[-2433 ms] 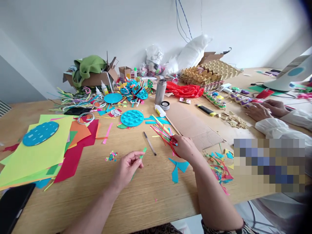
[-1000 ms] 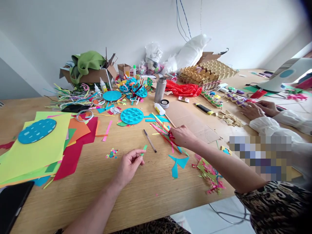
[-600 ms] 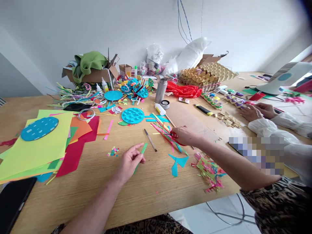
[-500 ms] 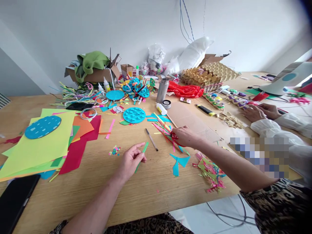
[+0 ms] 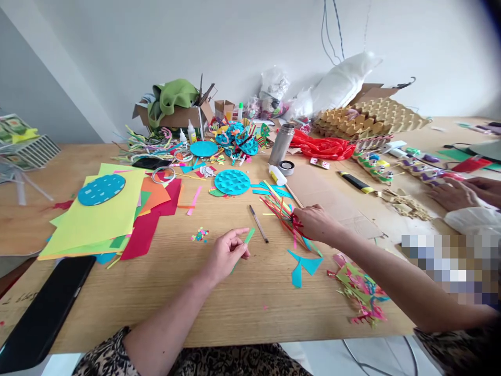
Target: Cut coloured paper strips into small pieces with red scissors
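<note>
A green paper strip [image 5: 249,236] is pinched between the thumb and fingers of my left hand [image 5: 230,253], low over the wooden table. Red-handled scissors [image 5: 296,222] are in my right hand [image 5: 315,222], whose fingers are closed round the handles. They lie at a heap of thin coloured paper strips [image 5: 277,204]; the heap partly hides the blades. Between my hands is a pen [image 5: 259,223]. Blue paper scraps [image 5: 304,265] lie just below my right hand. Beyond the pen sits a round blue textured piece [image 5: 232,182].
Coloured paper sheets [image 5: 105,224] and a black phone [image 5: 50,308] are at the left. A steel flask [image 5: 282,144] stands behind the strips. Shredded paper [image 5: 364,290] lies near the right front edge. Another person's hands [image 5: 456,193] rest at the far right.
The view has turned left, so everything sits further right in the picture. Both hands keep their hold on the strip and the scissors, in nearly the same places over the table.
</note>
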`<state>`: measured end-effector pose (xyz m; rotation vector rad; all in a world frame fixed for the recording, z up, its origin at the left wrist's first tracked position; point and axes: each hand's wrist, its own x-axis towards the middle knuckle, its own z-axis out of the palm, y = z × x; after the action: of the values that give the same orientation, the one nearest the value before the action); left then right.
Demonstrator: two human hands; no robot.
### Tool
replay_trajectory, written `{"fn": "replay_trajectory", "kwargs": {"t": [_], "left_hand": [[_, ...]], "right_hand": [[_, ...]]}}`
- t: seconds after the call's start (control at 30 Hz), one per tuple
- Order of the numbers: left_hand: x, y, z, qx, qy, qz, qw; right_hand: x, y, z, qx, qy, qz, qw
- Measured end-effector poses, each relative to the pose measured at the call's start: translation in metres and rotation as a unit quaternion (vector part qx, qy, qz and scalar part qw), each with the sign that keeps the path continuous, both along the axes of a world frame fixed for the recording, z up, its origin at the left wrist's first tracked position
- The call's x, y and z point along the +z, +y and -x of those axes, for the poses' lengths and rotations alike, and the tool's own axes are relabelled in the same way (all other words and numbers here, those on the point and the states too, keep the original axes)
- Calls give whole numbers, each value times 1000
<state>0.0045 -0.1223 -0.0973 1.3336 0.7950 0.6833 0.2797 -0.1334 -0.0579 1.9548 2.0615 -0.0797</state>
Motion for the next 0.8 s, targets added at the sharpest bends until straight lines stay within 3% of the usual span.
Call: {"fn": "replay_trajectory", "kwargs": {"t": [0.17, 0.4, 0.57, 0.7, 0.8], "left_hand": [[1, -1, 1, 5, 0, 2, 1000], [-4, 0, -1, -5, -45, 61, 997], [0, 0, 0, -13, -59, 112, 992], [5, -1, 1, 5, -68, 146, 987], [6, -1, 2, 10, -72, 157, 985]], "right_hand": [[24, 0, -10, -16, 19, 16, 1000], [78, -4, -27, -32, 69, 98, 992], [114, -6, -29, -80, 101, 144, 981], [128, -5, -33, -125, 112, 147, 975], [130, -5, -38, -149, 133, 93, 975]]}}
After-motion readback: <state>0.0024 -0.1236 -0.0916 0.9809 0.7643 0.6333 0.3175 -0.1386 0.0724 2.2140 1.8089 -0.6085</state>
